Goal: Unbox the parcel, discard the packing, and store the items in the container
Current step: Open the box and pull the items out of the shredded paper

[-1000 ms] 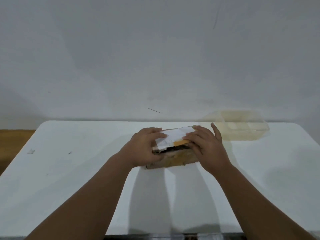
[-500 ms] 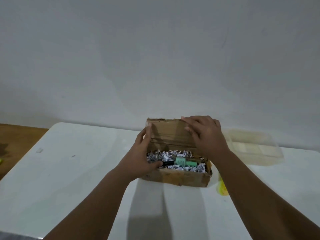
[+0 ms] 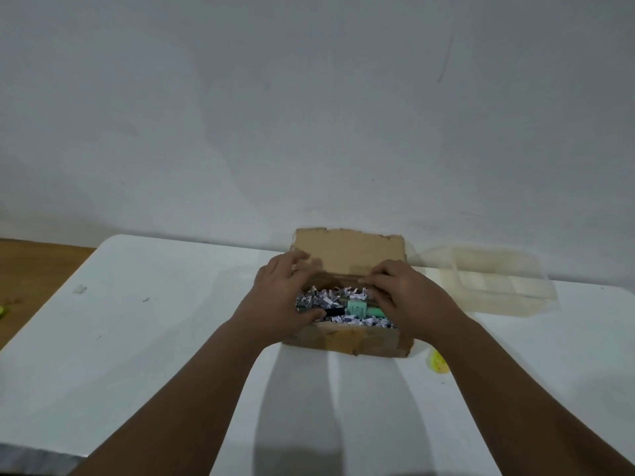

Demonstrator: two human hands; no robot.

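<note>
On the white table (image 3: 171, 338) sits the open cardboard box (image 3: 347, 341), shredded paper (image 3: 319, 298) and a green bottle (image 3: 360, 308) inside, left hand (image 3: 278, 304) and right hand (image 3: 412, 300) spread loosely over it, clear container (image 3: 498, 286) just beside its right end.

Dim, soft focus; arm shadows fall toward the camera, edges bowed

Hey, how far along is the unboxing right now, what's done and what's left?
Done: the cardboard box is open, its lid flap folded up. In hand: the left hand and right hand rest on the box edges over the shredded paper, gripping nothing clearly. Left: the green item and a dark one beside it sit in the packing, and the clear container on the table looks empty.
</note>
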